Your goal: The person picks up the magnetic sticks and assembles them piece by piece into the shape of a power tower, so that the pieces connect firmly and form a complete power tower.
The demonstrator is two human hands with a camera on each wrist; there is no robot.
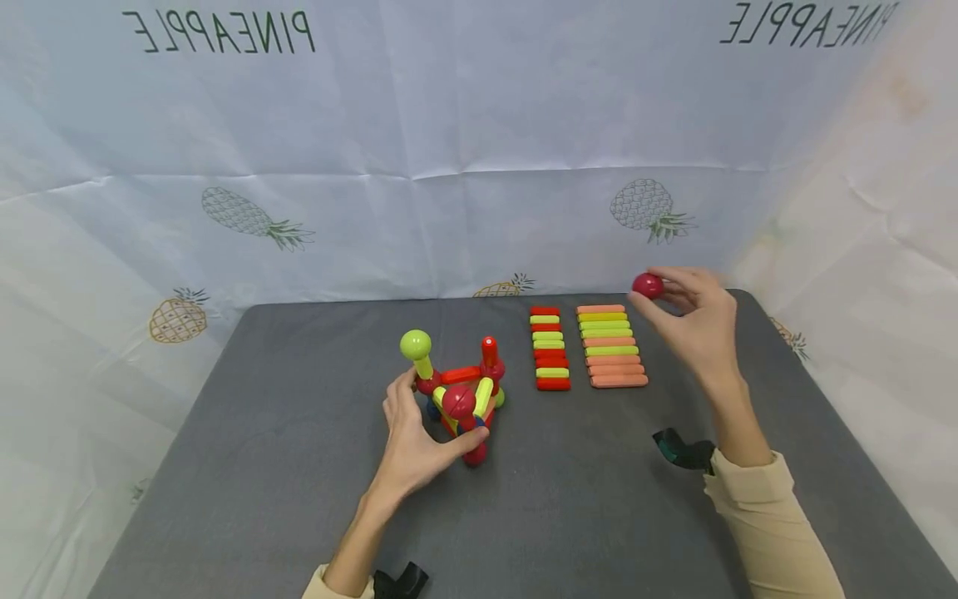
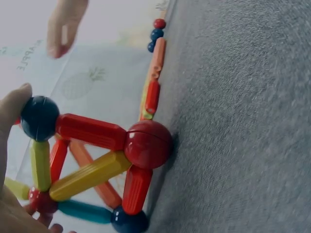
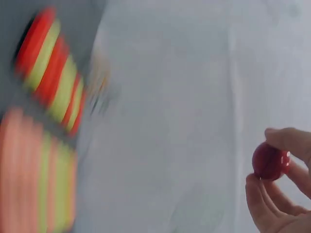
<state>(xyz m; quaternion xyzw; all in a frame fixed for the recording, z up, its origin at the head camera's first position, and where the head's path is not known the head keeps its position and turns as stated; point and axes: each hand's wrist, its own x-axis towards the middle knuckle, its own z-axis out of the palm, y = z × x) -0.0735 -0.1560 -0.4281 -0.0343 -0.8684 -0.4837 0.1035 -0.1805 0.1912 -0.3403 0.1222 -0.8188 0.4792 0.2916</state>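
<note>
The left hand [image 1: 414, 449] has its grip curled round a frame [image 1: 459, 401] of sticks and balls on the desk [image 1: 569, 499], thumb on one side, fingers on the other. A lime ball [image 1: 415, 344] tops a stick at the frame's left corner. Next lies a row of short sticks [image 1: 550, 353], red and lime, then a row of longer sticks [image 1: 611, 360], salmon, lime and yellow. Farther right, a red ball [image 1: 648, 286], raised above the desk, is pinched between thumb and fingertips in the right hand's [image 1: 699, 320] grip.

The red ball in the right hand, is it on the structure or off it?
Off. In the head view, the right hand pinches the red ball well apart from the structure.
</note>
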